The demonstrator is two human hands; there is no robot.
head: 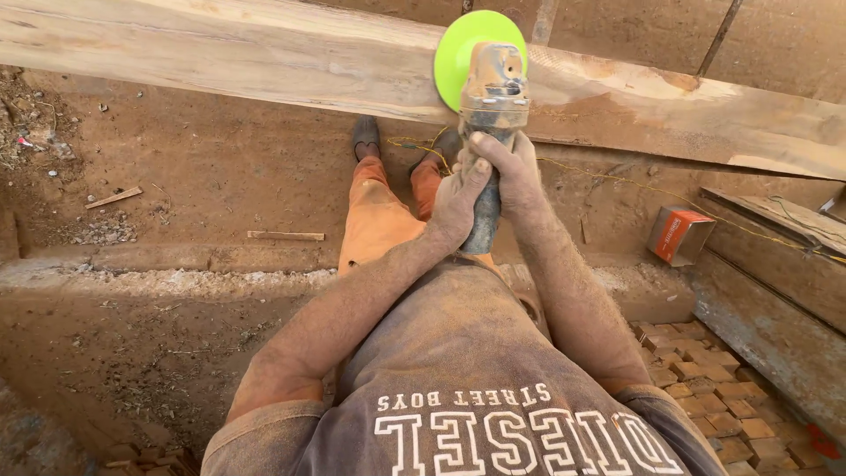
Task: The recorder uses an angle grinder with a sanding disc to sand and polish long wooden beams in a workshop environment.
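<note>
Angle grinder point(490, 97), lime-green disc, head view: pressed against edge of long wooden plank point(264, 57). Left hand point(458, 201) and right hand point(511, 172) both clenched round its body. Advisable: disc angle shallow, pressure even, yellow cord point(617, 181) clear.

Bright, even daylight; sharp, wide-angle bowing.

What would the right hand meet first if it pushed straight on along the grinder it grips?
Past the right hand lies the grinder head, with its green disc against the plank. Straight on, it would likely meet the plank first, though depth is hard to judge.
</note>
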